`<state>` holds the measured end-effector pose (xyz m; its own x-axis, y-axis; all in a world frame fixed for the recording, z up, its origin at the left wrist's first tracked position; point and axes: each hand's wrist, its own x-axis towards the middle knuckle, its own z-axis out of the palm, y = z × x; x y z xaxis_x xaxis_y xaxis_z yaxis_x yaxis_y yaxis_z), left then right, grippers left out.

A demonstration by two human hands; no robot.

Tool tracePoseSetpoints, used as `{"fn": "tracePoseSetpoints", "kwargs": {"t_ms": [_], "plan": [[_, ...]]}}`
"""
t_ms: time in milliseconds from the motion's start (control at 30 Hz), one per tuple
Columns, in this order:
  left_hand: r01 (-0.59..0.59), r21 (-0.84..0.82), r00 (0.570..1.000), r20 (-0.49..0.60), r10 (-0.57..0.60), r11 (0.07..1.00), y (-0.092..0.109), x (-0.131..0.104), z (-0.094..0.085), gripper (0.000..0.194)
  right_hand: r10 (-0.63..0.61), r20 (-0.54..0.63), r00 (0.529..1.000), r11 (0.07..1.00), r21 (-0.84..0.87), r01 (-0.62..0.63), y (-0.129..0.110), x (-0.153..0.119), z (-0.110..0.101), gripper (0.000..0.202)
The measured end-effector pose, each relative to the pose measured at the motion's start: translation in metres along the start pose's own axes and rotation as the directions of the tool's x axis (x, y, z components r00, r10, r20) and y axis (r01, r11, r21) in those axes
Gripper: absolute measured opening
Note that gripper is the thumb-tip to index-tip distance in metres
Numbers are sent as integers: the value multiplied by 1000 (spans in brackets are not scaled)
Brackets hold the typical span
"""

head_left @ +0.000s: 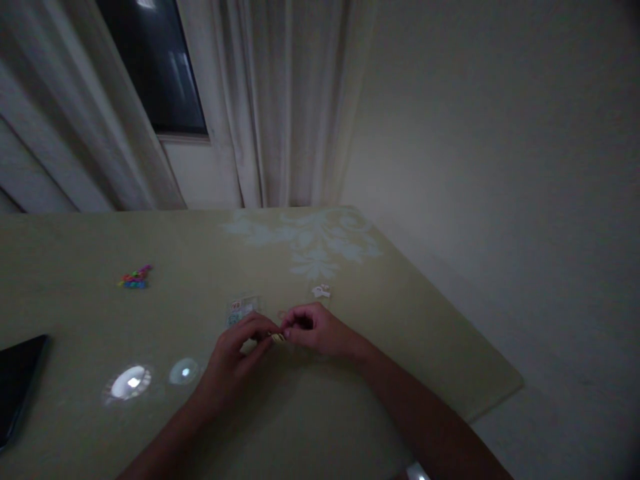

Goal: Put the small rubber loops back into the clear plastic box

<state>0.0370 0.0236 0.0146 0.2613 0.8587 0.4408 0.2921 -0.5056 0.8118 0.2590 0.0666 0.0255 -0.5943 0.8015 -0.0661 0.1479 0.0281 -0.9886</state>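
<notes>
Over the table, the fingertips of both my hands come together. My left hand [235, 350] pinches a small yellow-and-dark striped piece [278, 338] between thumb and forefinger; its exact kind is too small to tell. From the right, my right hand [320, 328] meets it with thumb and forefinger pressed together, and what they grip is hidden. Just behind my left hand lies a clear flat packet [243, 308] with small printed or coloured contents. Some little white pieces [321, 291] lie beyond my right hand.
A small heap of brightly coloured plastic pieces [134, 278] sits at the table's left. A dark tablet-like object [20, 383] lies at the left edge. The pale table [425, 353] ends at a wall on the right and curtains [290, 100] behind. Lamp reflections shine on its surface.
</notes>
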Motion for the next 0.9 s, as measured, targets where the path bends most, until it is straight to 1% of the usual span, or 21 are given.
{"fn": "tracePoseSetpoints", "kwargs": {"t_ms": [100,233,333,500,633,700,800,900], "plan": [[35,18,999,-26,-35,999,0,-1,0,13,-17,-31,999,1000,0,17,-2,0,1,25],[83,38,995,-63,-81,996,2,-1,0,13,-13,-61,998,999,47,16,-3,0,2,34],[57,35,994,-90,-54,998,2,0,-1,11,2,-68,998,998,70,2,-5,0,3,41],[-5,45,994,-111,10,999,2,2,-1,11,11,-82,997,999,43,-7,-4,1,5,49],[11,35,991,-134,-6,999,2,2,0,10,-24,-86,996,999,37,27,1,0,10,55],[14,21,990,-142,-11,1000,1,2,1,9,-53,-106,993,998,9,54,2,-1,14,54],[-5,14,990,-140,7,1000,0,1,1,8,-114,-165,980,991,-86,101,2,-2,19,46],[16,-5,990,-143,-16,1000,-1,1,0,9,-168,-211,963,975,-180,131,1,-3,21,40]]}}
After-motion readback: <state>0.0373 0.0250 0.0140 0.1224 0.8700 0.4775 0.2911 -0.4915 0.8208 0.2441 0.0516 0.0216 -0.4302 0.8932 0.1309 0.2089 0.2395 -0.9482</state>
